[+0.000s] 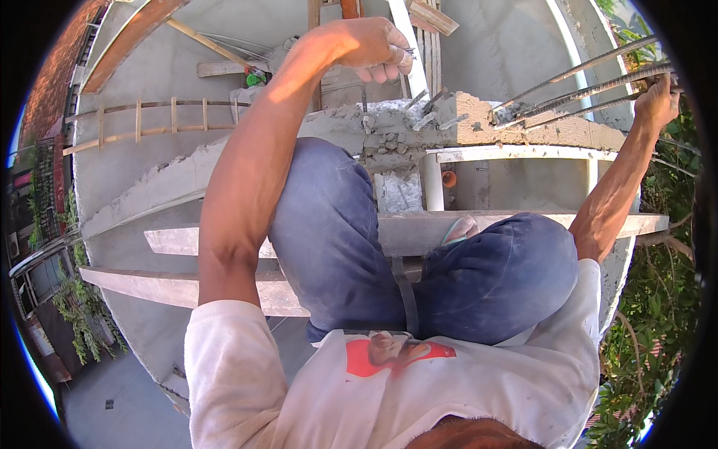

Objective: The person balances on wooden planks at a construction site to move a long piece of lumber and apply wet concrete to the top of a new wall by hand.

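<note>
My left hand [378, 51] is raised over the wall top, fingers curled in a pinch. Small dark pieces poke out at its fingertips, too small to name. Far to the right, my right hand [658, 102] is closed around the end of a ribbed steel rebar [598, 91]. Several such bars rise at a slant out of the concrete wall top [542, 131]. Short rebar stubs [426, 112] stick up from the rough concrete between my hands. Behind my left hand runs a white pipe [411, 45].
I squat on wooden planks [553, 221] laid high along the wall. A second plank [194, 288] lies nearer on the left. Beyond the wall, a wooden ladder [157, 123] lies on the grey concrete slab [142, 161]. Green foliage [643, 352] crowds the right edge.
</note>
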Demonstrator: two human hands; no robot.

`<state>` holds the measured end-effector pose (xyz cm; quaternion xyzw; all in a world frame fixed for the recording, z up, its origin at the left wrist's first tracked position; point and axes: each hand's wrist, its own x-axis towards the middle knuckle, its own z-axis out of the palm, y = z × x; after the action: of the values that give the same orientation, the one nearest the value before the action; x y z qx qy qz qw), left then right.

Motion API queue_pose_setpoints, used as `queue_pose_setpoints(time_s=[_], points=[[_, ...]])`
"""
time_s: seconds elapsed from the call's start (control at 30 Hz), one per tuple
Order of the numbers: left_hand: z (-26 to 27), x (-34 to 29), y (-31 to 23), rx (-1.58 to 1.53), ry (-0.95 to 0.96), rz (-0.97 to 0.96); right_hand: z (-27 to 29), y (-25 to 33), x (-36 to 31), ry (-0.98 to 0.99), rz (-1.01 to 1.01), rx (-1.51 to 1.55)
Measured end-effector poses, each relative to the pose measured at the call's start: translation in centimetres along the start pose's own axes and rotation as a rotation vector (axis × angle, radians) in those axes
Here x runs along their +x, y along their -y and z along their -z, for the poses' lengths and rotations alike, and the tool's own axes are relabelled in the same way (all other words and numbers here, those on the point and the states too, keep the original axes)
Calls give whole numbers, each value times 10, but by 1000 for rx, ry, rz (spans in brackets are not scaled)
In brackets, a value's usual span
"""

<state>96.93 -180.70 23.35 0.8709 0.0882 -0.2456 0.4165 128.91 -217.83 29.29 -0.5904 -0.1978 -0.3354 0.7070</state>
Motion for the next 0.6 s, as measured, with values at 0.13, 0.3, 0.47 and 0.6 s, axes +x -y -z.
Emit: queue_pose_setpoints(time_s=[0.13,0.3,0.47,0.6], points=[[2,-2,-1,-27,33,39,5,-4,3,36,-38,20],[1,-2,-1,-12,39,49,2,2,-2,28,-58,3],[4,-1,1,-28,49,60,5,-8,5,65,-53,28],[2,2,-1,-10,54,56,5,-3,2,59,-58,48]])
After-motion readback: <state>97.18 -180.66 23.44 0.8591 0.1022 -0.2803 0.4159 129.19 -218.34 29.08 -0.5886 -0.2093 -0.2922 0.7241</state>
